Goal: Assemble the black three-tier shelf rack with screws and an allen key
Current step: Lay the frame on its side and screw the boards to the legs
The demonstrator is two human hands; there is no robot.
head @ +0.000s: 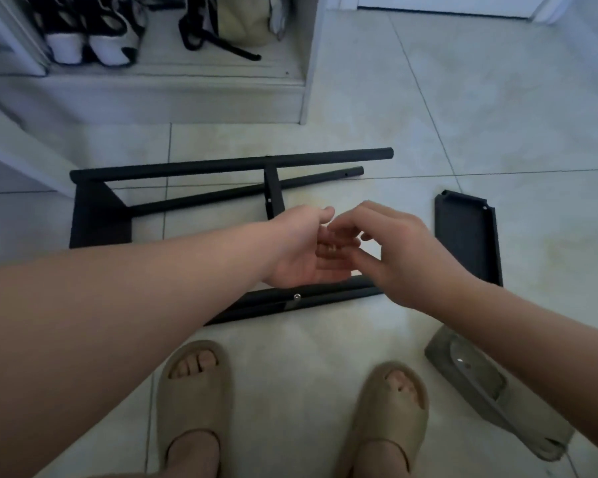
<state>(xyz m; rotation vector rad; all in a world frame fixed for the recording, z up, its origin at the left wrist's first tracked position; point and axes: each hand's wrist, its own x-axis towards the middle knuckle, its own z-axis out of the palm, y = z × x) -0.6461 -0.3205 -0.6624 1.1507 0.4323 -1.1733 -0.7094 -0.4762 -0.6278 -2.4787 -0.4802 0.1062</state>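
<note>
Black metal tubes and crossbars of the half-built shelf rack (228, 165) lie flat on the pale tiled floor (497, 115). A silver screw head (297, 297) shows on its nearest bar. A loose black rectangular shelf panel (466, 236) rests just right of the frame. Above the near bar, the left hand (308, 250) is palm up, loosely cupped. The right hand (404, 250) dips curled fingertips into that palm; whether they pinch anything cannot be told. Beige foam slides (194, 391) are on the person's feet, and a grey slipper (491, 388) lies at the right.
</note>
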